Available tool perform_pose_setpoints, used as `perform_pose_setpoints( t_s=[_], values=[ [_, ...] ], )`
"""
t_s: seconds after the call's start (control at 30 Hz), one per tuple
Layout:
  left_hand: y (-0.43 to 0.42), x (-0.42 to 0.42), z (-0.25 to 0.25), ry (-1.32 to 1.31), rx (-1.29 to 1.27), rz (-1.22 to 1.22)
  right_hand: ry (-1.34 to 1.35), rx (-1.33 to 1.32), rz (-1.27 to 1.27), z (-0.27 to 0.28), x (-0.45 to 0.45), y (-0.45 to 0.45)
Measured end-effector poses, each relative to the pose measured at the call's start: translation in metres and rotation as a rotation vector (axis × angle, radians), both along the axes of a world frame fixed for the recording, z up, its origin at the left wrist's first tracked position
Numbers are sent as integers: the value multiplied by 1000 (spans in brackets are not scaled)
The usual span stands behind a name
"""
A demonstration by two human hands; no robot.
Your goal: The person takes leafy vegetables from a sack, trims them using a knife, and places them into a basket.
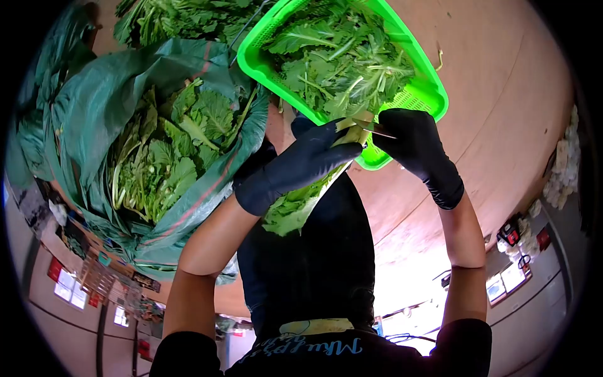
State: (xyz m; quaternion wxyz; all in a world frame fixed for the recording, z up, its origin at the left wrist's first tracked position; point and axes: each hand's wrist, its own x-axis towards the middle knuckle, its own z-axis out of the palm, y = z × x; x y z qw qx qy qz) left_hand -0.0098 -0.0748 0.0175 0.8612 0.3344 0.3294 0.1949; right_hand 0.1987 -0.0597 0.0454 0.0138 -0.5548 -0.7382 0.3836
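Observation:
My left hand (308,157), in a black glove, is wrapped round the stalk end of a leafy green vegetable (295,204). Its leaves hang down toward my lap, and its pale cut end points at the basket. In my right hand (414,141), also black-gloved, is a small knife (377,130) whose blade lies against the stalk end. Most of the knife's handle is hidden in my fist. Just beyond both hands stands a bright green plastic basket (438,94) holding many loose leaves (345,63).
To the left, a large green woven sack (88,119) lies open with leafy greens (173,151) inside. More greens (188,19) are piled behind it. The floor (490,94) is brown. Shelves with clutter (113,289) line the lower left, and pale bundles (565,163) sit at the right edge.

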Motion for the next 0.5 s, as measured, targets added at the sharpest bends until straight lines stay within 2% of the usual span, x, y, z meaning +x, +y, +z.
perform_pose_setpoints(
  t_s=[0.1,0.13,0.2,0.27,0.3,0.4,0.5],
  values=[
    [2,18,-8,33,-5,-113,60,-2,-47,-15,29,-18],
    [7,21,-14,31,2,-141,-35,-64,-63,-31,41,-24],
    [11,29,-20,20,12,-200,-68,66,-119,-86,84,-52],
    [21,36,-19,44,-10,-223,-134,-121,-316,-103,105,-65],
    [27,36,-21,22,-71,-128,-154,-224,-397,-109,107,-65],
    [32,22,-38,12,-409,119,23,-395,-619,-80,86,-60],
    [42,-5,-58,101,-468,308,121,-317,-621,-83,71,-66]
  ],
)
